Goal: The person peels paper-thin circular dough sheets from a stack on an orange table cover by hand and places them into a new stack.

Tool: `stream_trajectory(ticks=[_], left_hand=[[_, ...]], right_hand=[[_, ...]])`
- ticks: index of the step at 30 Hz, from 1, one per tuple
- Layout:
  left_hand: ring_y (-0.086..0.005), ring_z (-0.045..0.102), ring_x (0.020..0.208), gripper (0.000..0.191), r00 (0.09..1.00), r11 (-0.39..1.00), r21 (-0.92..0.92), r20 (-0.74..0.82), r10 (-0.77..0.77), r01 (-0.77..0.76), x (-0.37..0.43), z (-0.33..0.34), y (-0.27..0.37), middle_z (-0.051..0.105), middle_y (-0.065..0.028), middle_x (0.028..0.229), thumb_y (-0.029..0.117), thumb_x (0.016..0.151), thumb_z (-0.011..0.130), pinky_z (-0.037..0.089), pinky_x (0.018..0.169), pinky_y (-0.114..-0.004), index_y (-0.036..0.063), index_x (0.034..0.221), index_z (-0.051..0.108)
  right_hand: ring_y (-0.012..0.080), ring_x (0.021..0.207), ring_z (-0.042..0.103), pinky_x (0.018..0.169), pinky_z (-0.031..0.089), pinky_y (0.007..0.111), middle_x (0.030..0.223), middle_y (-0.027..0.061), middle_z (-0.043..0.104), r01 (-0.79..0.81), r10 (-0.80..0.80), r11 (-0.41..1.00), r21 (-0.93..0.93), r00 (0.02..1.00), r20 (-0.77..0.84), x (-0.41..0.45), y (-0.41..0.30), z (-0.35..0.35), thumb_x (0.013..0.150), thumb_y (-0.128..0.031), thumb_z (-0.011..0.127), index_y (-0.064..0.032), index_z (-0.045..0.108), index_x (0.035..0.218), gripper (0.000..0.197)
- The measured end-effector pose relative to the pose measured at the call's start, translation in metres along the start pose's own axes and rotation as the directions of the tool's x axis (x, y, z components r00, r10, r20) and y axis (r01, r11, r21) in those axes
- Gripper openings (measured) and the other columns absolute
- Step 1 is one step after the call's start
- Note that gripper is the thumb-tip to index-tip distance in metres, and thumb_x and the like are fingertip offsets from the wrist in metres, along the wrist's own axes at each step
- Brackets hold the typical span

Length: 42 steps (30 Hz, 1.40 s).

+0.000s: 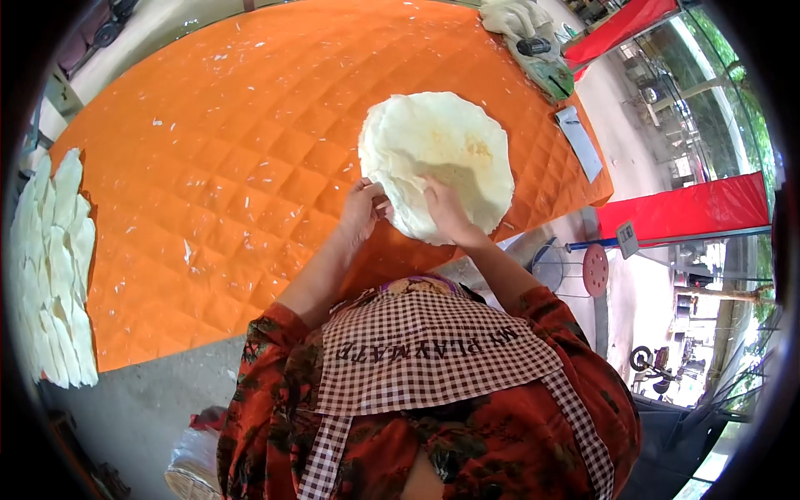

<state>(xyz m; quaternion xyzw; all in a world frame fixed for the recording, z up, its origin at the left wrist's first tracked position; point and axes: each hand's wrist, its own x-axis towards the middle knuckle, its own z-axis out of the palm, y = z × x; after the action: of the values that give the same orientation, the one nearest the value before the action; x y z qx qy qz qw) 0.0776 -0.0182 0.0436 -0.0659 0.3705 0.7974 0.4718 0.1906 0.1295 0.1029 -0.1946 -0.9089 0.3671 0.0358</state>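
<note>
A stack of thin round flatbreads (456, 134), pale with a browned patch on top, lies on the orange quilted table cover (231, 150). Its left side shows wrinkled, folded layers. My left hand (362, 209) is at the near left rim of the stack, its thumb and fingers closed on the edge of a flatbread. Over the near part of the stack is my right hand (447, 209), its fingertips touching a raised fold of the top layer; whether they pinch it is hidden.
Folded flatbreads (56, 275) lie in overlapping rows at the table's left end. Small pale scraps dot the cover. A plastic bag (525, 37) and a narrow pale pad (579, 142) lie on the right. Beyond the right edge stands a red round-seated stool (595, 270). A wicker basket (190, 478) is below left.
</note>
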Motion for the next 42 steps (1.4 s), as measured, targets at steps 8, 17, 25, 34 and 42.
stream_trajectory(ticks=[8,17,25,34,42], left_hand=[[-0.0182,0.056,0.065,0.028,1.000,1.000,-0.014,0.015,-0.011,0.011,0.016,-0.012,-0.005,0.058,-0.0108,0.088,0.000,0.082,0.053,0.048,0.052,-0.030,0.0032,0.108,0.044],[-0.0218,0.059,0.074,0.039,0.996,0.993,0.114,-0.085,-0.011,0.020,0.006,0.003,-0.004,0.058,-0.0115,0.098,0.003,0.081,0.058,0.051,0.059,-0.034,0.0045,0.116,0.042],[-0.0237,0.061,0.079,0.045,0.987,0.973,0.228,-0.163,0.017,0.020,0.002,0.018,-0.003,0.058,-0.0118,0.101,0.007,0.083,0.060,0.055,0.063,-0.037,0.0065,0.122,0.039],[-0.0245,0.061,0.087,0.046,0.990,0.966,0.257,-0.128,0.062,-0.027,0.010,0.014,-0.007,0.056,-0.0133,0.108,0.010,0.085,0.061,0.054,0.060,-0.039,0.0063,0.123,0.036],[-0.0214,0.058,0.081,0.032,0.866,0.718,0.633,-0.146,0.479,-0.290,0.016,-0.004,-0.028,0.057,-0.0117,0.105,0.017,0.088,0.060,0.051,0.055,-0.031,0.0035,0.114,0.047]], right_hand=[[0.0399,0.122,0.044,0.099,0.038,0.047,0.134,0.0242,0.045,0.196,-0.245,0.874,-0.445,0.968,-0.054,-0.004,0.015,0.042,0.085,-0.025,0.056,0.0036,0.042,0.130,0.055],[0.0394,0.107,0.056,0.090,0.045,0.044,0.118,0.0278,0.055,0.160,-0.199,0.903,-0.398,0.978,-0.057,-0.005,0.007,0.022,0.078,-0.007,0.055,0.0043,0.043,0.129,0.054],[0.0365,0.084,0.064,0.074,0.051,0.043,0.100,0.0235,0.064,0.114,-0.211,0.876,-0.469,0.964,-0.159,0.009,-0.025,0.018,0.078,-0.003,0.052,0.0058,0.051,0.121,0.043],[0.0431,0.100,0.056,0.088,0.044,0.047,0.110,0.0299,0.057,0.209,-0.317,0.882,-0.422,0.927,-0.202,-0.003,-0.019,0.037,0.085,-0.017,0.053,0.0066,0.037,0.130,0.054],[0.0352,0.081,0.063,0.067,0.050,0.045,0.085,0.0201,0.065,0.106,-0.289,0.876,-0.470,0.896,-0.337,0.012,-0.050,-0.019,0.077,-0.005,0.052,-0.0012,0.063,0.096,0.023]])
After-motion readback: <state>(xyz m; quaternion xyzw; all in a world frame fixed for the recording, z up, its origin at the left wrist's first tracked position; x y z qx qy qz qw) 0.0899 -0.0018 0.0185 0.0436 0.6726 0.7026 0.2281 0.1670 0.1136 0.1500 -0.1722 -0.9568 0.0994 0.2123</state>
